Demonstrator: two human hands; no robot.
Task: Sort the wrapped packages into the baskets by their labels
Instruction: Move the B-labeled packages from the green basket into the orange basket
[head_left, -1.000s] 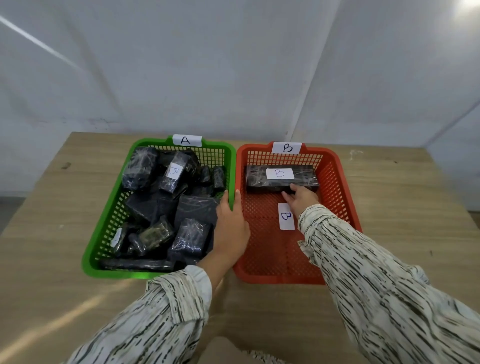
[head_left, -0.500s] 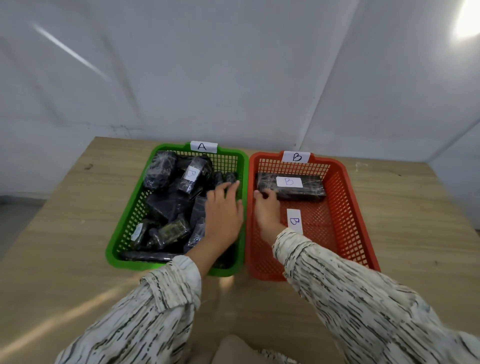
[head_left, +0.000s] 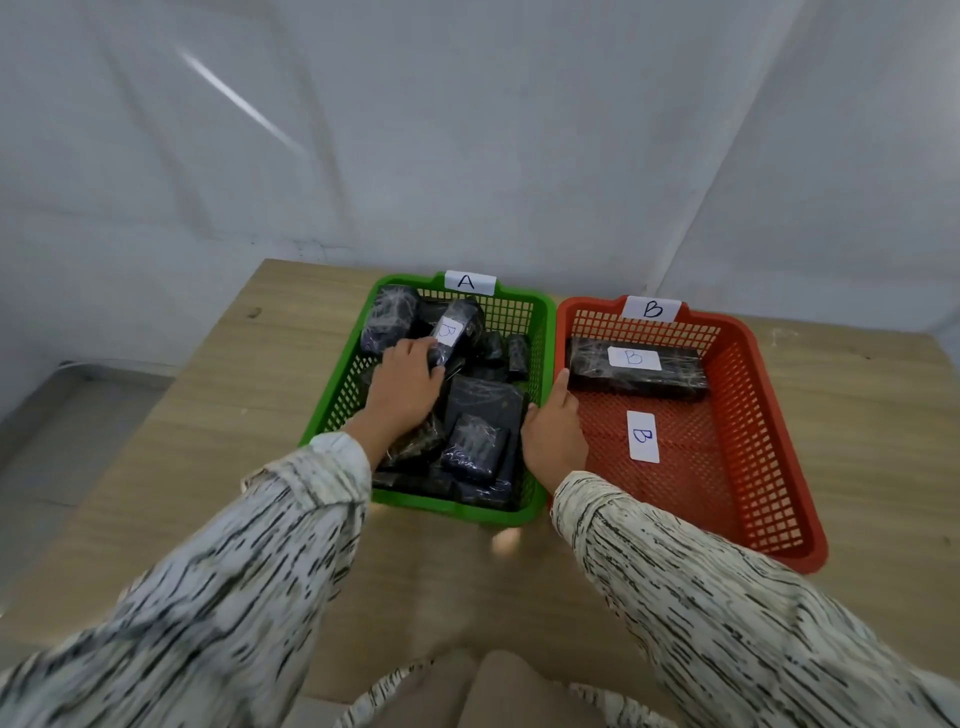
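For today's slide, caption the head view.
Left hand grasps a B-labelled package in green basket A; right hand steadies it.

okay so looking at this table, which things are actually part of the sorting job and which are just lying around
Part of the job:
green basket A
red basket B
B-labelled package under the left hand
long B package
right hand

Just lying about:
loose B label
table
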